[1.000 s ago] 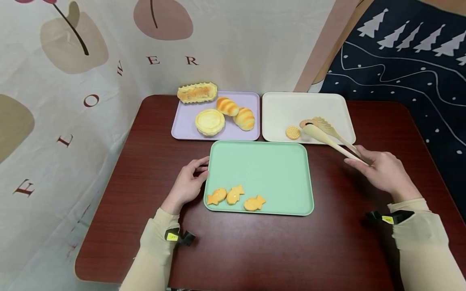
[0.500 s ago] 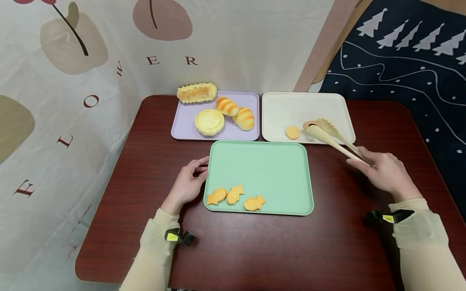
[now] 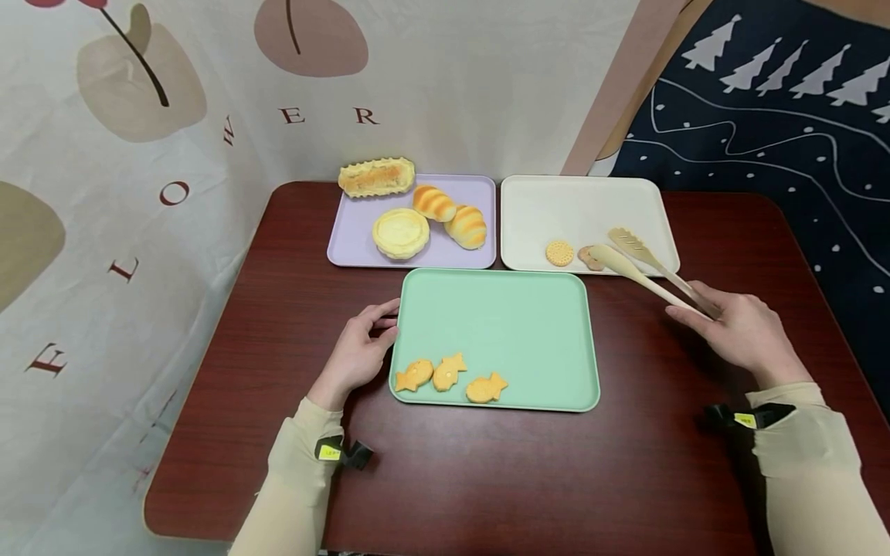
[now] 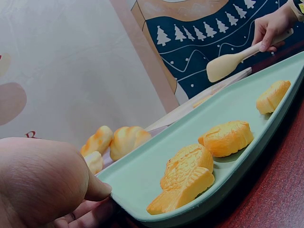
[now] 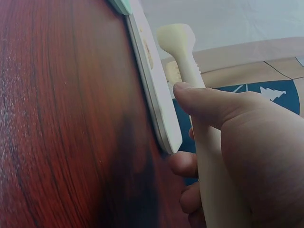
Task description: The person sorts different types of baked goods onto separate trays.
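Wooden tongs (image 3: 643, 266) gripped by right hand (image 3: 740, 333), arms apart; left hand (image 3: 358, 351) fingers touch green tray (image 3: 514, 309).

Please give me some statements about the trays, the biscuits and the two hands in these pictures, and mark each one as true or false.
1. The right hand holds the tongs. True.
2. Three fish-shaped biscuits lie on the green tray. True.
3. The round biscuit lies on the purple tray. False: it lies on the white tray; the purple tray holds breads and a tart.
4. The left hand lifts a fish-shaped biscuit. False: it rests at the green tray's left edge and holds no biscuit.
5. The tongs' tips are over the white tray. True.
6. The green tray stands behind the purple and white trays. False: it is the nearest to the person.
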`<action>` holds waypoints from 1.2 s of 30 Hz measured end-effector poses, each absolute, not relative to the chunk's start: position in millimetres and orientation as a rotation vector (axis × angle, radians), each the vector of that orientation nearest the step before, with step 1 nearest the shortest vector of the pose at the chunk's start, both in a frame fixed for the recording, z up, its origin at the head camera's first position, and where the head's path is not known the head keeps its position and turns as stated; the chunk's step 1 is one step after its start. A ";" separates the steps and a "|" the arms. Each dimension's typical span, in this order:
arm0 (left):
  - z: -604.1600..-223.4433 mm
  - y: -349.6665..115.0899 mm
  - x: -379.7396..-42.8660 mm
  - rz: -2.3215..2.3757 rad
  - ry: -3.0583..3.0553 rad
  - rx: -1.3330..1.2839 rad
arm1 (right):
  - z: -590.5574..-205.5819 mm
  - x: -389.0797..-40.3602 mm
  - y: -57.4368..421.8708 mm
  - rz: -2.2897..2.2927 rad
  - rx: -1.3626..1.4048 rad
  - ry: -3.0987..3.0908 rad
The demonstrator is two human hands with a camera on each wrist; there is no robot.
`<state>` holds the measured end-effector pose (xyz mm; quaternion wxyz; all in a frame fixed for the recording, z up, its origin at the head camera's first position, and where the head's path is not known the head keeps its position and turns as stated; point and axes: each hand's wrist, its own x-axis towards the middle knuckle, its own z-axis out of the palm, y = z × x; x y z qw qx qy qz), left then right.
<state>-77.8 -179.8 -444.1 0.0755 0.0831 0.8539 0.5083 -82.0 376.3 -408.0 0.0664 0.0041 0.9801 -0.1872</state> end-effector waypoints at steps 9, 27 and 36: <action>-444.9 -180.5 -77.7 1.516 2.572 0.253 | -399.4 -67.2 376.9 -0.540 -0.031 3.024; -446.9 -180.9 -77.1 1.493 2.590 0.254 | -380.2 -36.8 340.9 -0.569 -0.353 3.137; -446.3 -179.9 -78.1 1.498 2.592 0.255 | -391.7 -23.8 313.9 -0.665 -0.572 3.126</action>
